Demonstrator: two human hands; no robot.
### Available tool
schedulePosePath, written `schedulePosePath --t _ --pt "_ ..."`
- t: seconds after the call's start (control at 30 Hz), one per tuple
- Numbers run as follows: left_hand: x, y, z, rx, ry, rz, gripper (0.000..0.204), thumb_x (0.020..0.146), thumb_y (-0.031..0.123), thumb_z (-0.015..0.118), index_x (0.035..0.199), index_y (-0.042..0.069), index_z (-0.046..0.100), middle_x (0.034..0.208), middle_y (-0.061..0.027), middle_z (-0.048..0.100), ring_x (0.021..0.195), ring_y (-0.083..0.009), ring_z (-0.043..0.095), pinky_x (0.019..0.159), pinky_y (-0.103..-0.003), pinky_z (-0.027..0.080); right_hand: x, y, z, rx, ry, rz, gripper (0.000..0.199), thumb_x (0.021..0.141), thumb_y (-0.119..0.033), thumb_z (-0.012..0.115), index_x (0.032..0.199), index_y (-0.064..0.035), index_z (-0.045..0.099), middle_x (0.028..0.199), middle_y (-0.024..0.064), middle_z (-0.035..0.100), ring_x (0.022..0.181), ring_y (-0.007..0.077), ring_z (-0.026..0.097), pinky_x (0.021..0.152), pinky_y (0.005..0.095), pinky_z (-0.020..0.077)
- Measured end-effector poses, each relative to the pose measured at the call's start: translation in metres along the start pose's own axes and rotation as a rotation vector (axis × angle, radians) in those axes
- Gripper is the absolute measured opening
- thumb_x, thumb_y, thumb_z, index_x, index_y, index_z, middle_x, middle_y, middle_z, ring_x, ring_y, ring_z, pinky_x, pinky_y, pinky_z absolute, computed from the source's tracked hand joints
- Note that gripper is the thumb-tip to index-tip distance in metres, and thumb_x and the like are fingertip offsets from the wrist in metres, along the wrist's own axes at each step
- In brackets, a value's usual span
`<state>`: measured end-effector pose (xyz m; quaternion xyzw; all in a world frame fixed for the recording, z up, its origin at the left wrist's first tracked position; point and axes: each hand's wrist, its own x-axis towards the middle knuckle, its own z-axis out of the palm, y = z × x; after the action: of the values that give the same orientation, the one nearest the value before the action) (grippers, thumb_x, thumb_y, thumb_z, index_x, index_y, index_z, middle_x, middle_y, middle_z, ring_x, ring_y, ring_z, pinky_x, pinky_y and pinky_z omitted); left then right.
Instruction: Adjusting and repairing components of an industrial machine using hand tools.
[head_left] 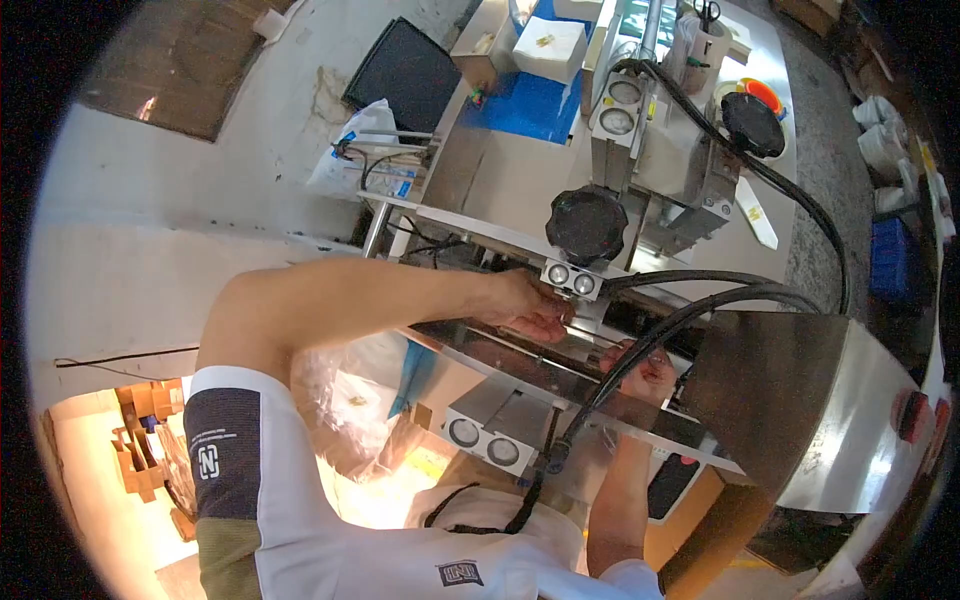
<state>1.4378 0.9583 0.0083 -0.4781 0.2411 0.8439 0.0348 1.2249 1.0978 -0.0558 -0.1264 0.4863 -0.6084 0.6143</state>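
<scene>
In the middle of a metal machine, my left hand reaches in from the left, its fingers curled together just below a metal block with two round silver fittings. Whatever those fingers hold is too small or hidden to name. My right hand comes up from below, its fingers bent in close to a narrow metal rail, partly behind a thick black hose. What it grips, if anything, does not show. Above my left hand is a lobed black knob.
A second block with round fittings lies near my body. At the right stands a steel housing with a red button. Behind are a white box, a blue mat, another black knob and a cup with scissors.
</scene>
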Motion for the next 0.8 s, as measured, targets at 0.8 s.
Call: schedulePosePath --t 0.8 --pt "-0.007 0.001 0.013 0.003 0.186 0.132 0.016 0.077 0.008 0.069 0.087 -0.003 0.063 0.079 -0.0104 0.063 0.072 -0.0189 0.064 0.069 -0.027 0.057 -0.02 0.021 -0.002 -0.268 0.115 -0.23 0.028 0.083 -0.025 0.053 0.091 0.0013 0.057 0.085 0.0169 0.061 0.077 0.0321 0.061 0.068 0.049 0.0473"
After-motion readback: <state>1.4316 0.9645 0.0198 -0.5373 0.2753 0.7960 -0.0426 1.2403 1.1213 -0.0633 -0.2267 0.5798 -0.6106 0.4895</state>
